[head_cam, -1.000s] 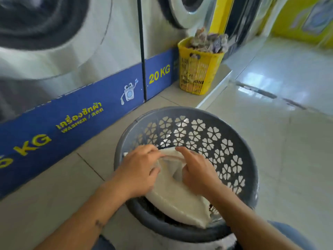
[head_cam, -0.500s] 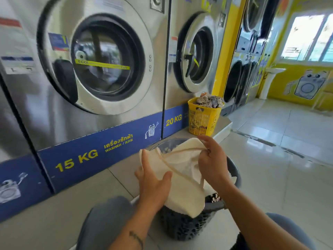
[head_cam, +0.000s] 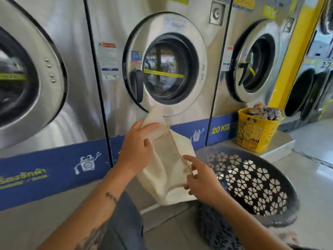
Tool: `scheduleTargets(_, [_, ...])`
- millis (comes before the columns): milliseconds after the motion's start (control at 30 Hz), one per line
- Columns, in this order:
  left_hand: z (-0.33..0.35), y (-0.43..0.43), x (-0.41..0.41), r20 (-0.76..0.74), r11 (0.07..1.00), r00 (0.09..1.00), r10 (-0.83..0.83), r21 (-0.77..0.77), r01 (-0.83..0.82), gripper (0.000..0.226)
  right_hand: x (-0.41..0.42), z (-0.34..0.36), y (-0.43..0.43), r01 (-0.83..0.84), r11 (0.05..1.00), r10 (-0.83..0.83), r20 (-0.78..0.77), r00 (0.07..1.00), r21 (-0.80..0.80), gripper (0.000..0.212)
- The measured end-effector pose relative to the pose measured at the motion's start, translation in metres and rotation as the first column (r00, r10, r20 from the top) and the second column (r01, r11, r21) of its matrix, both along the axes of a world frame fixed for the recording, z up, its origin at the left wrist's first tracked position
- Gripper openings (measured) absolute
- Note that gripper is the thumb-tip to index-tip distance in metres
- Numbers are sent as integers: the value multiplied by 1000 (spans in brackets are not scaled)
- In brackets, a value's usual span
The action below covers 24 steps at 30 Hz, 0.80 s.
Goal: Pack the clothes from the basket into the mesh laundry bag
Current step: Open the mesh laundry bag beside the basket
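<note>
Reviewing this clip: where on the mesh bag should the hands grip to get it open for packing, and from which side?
Grip the mesh bag at its hemmed rim, one hand on each side of the mouth. The left hand already pinches the rim's upper end and the right hand its lower end. The body hangs limp below, so only the stitched edge looks firm enough to pull apart.

Washing machines (head_cam: 167,69) line the back. A basket (head_cam: 252,179) sits on the floor at right; a second basket (head_cam: 255,134) stands behind it on a step. Both hands hold a bag (head_cam: 171,159) left of the near basket.
</note>
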<state>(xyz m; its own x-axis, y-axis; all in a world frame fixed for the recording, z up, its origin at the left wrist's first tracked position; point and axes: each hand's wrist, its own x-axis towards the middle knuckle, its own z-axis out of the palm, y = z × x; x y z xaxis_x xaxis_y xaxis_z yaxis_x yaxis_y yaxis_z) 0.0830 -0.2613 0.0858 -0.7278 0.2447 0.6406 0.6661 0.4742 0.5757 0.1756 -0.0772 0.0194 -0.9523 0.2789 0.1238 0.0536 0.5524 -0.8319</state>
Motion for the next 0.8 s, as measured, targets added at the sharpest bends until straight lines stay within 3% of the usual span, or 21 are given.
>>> scheduleTargets(133, [-19, -9, -5, 39, 961, 994, 103, -260, -89, 64, -15, -27, -13, -83, 993, 99, 187, 977, -89, 64])
scheduleTargets(267, [-43, 5, -9, 104, 935, 989, 106, -348, -63, 61, -20, -50, -8, -121, 990, 138, 328, 934, -71, 68])
scheduleTargets(433, [-86, 29, -29, 280, 886, 953, 113, -464, 31, 69, -26, -61, 14, -60, 975, -1, 278, 960, 212, 52])
scheduleTargets(600, [-109, 48, -50, 353, 805, 935, 39, -566, 180, 66, -34, -59, 19, -108, 895, -36, 312, 950, 433, 60])
scheduleTargets(700, [-114, 59, -62, 365, 799, 931, -17, -554, 232, 55, -43, -58, 28, -115, 845, -39, 273, 961, 523, 56])
scheduleTargets(800, [-122, 68, -69, 383, 817, 923, -17, -526, 234, 56, -54, -62, 51, -71, 859, -22, 175, 984, 508, 43])
